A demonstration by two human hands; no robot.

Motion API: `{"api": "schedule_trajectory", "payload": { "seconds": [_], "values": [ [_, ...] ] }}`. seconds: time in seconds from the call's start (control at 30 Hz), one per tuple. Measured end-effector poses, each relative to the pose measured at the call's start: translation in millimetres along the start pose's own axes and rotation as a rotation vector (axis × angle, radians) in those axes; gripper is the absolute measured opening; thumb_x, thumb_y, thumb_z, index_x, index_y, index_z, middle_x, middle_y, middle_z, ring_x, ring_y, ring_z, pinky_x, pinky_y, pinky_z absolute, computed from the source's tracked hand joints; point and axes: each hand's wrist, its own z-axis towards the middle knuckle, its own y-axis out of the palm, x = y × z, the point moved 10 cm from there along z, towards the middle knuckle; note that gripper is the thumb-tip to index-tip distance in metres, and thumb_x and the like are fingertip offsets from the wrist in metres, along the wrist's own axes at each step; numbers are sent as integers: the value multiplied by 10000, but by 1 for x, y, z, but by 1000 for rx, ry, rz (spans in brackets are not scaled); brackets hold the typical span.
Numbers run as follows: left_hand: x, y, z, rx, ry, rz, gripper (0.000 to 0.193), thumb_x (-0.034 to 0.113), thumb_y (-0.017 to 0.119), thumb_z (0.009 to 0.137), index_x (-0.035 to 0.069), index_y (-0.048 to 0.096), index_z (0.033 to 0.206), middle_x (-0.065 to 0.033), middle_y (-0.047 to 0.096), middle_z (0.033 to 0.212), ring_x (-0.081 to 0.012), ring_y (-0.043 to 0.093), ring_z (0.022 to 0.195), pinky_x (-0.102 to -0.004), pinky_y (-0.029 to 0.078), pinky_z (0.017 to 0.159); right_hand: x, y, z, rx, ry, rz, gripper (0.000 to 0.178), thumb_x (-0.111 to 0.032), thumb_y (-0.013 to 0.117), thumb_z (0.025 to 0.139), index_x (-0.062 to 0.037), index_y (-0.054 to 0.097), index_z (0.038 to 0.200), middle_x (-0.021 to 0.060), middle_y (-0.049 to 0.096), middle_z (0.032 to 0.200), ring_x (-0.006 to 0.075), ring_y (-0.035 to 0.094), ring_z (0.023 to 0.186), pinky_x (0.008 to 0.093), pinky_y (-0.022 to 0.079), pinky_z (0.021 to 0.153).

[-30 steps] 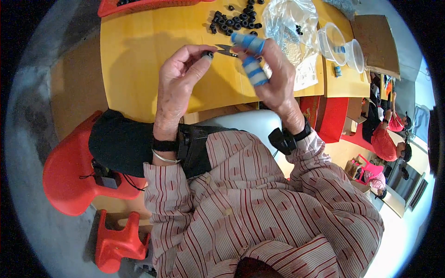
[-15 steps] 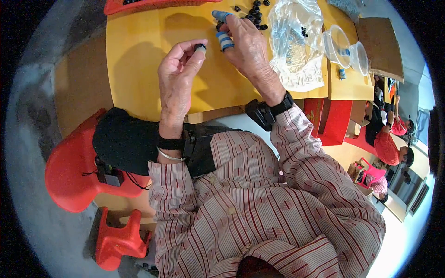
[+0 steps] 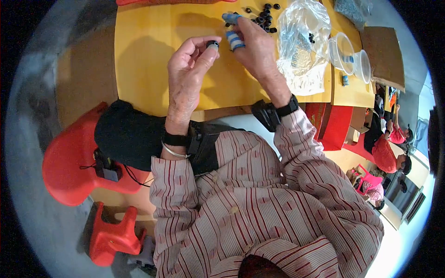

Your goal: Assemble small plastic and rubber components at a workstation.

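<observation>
Fingertips of my right hand (image 3: 252,44) hide whatever they touch at the near edge of the black bead pile (image 3: 263,14); two of those fingers wear blue-and-white tape wraps, and I cannot tell whether they grip a bead or only rest on the yellow tabletop (image 3: 143,55). Far edge of the pile is cut off by the top of the view. My left hand (image 3: 187,69) is held up just left of the right, thumb and forefinger pinched shut on one small black ring-shaped bead (image 3: 212,44), dark with a paler centre; its hole is too small to make out clearly. A crumpled clear plastic bag (image 3: 303,41) lies right of the pile, two clear plastic cups (image 3: 350,58) beyond it. Red stools (image 3: 69,162) stand at my near left.
</observation>
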Motion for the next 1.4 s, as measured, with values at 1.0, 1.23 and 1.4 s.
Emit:
{"api": "schedule_trajectory", "payload": {
  "seconds": [1.0, 1.23, 1.4],
  "values": [
    [-1, 9, -1, -86, 18, -54, 220, 24, 617, 812, -14, 583, 1025, -29, 596, 910, -81, 532, 834, -209, 426, 783, -5, -21, -22, 20, 415, 1117, 238, -18, 658, 771, -61, 624, 1003, 3, 628, 929, 91, 571, 860, 246, 453, 812],
    [-4, 10, 0, -94, 19, -40, 222, 15, 622, 806, -24, 581, 1021, -38, 604, 917, -85, 540, 839, -217, 435, 788, -3, -14, -24, 25, 429, 1215, 243, -16, 650, 779, -58, 611, 1015, 4, 626, 919, 97, 579, 879, 248, 461, 821],
    [0, 9, -2, -73, 32, -29, 220, 12, 623, 805, -29, 579, 1016, -49, 614, 925, -91, 551, 840, -224, 445, 789, -6, -13, -24, 12, 452, 1268, 262, -28, 651, 787, -53, 589, 1040, 13, 625, 916, 98, 588, 887, 248, 463, 829]
  ]
}}
